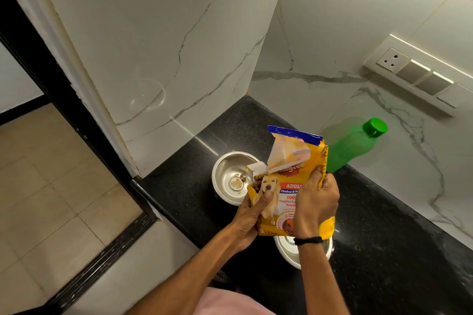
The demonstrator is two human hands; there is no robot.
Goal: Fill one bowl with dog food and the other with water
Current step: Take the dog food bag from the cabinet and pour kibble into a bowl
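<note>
A yellow dog food bag (290, 184) with a torn-open top is tilted to the left over a steel bowl (227, 174) on the black counter. A few brown kibbles lie in that bowl, and more sit at the bag's opening. My left hand (249, 215) grips the bag's lower left side, thumb on the dog picture. My right hand (317, 202) grips its right edge. A second steel bowl (289, 253) stands nearer to me, partly hidden by the bag and my right wrist. A green water bottle (353, 146) with its cap on stands behind the bag.
The black granite counter (384, 250) ends at a marble wall on the left and behind. A switch panel (419, 77) is on the back wall at right. The counter's left edge drops to a tiled floor (51, 186).
</note>
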